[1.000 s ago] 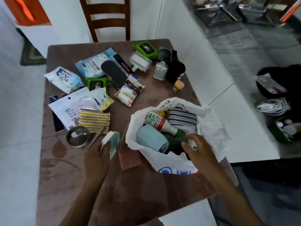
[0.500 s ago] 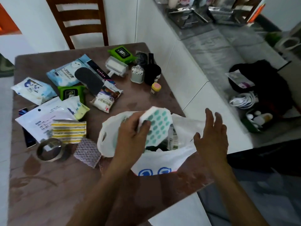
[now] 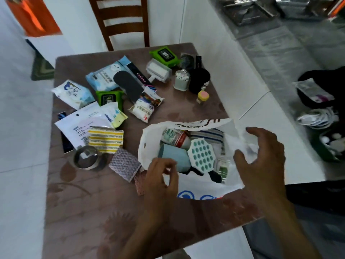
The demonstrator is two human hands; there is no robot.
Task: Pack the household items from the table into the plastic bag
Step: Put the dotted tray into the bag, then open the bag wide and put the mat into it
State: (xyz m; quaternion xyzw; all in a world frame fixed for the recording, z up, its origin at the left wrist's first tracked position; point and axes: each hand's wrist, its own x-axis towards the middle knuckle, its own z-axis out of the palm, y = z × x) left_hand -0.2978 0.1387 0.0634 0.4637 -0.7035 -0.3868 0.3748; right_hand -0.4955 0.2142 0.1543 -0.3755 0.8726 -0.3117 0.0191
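plastic bag [image 3: 197, 186]: blue print, unreadable | packets [image 3: 145, 107]: printed labels, too blurred to read

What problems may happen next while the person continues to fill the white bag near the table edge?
The plastic bag lies close to the near edge of the table; more weight might tip it off. The dotted sponge sits high on the other items, so it may slide out. Neither the left hand nor the right hand clearly grips the rim, so the opening could collapse.
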